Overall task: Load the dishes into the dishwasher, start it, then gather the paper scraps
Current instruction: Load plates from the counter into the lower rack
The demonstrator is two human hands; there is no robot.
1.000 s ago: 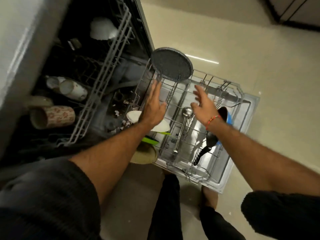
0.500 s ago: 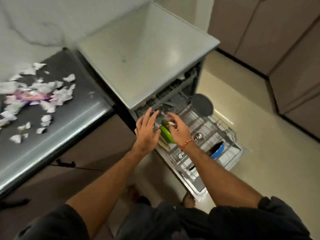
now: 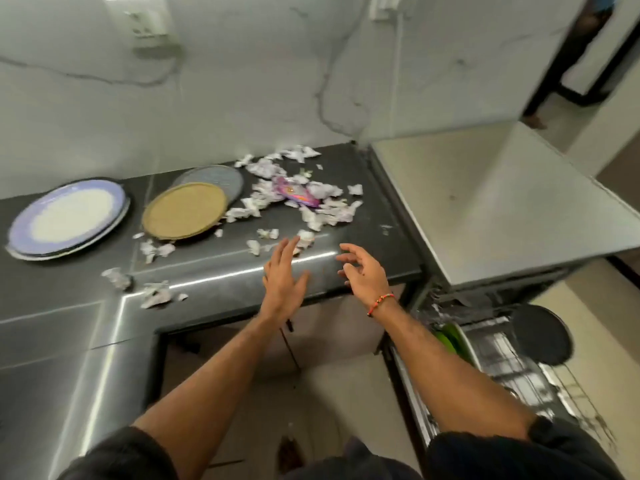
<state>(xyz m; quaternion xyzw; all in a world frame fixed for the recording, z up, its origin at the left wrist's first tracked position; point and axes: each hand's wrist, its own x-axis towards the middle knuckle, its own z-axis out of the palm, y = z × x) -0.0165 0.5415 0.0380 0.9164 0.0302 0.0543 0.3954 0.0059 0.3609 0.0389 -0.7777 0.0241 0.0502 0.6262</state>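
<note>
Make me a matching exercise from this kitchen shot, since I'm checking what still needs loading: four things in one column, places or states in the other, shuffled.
Things:
1. tan plate
2. purple-rimmed plate
3. dark round pan
4. left hand

Places or states:
A. standing in the pulled-out dishwasher rack
B. far left on the counter
C. open, empty, over the counter's front edge
D. lying on a grey plate, beside the paper scraps

Pairs: 1-D, 2-B, 3-A, 4-C

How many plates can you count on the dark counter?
3 visible: a purple-rimmed plate at the left, a tan plate mid-counter, and a grey plate partly under it. More may be stacked beneath the purple-rimmed one.
</note>
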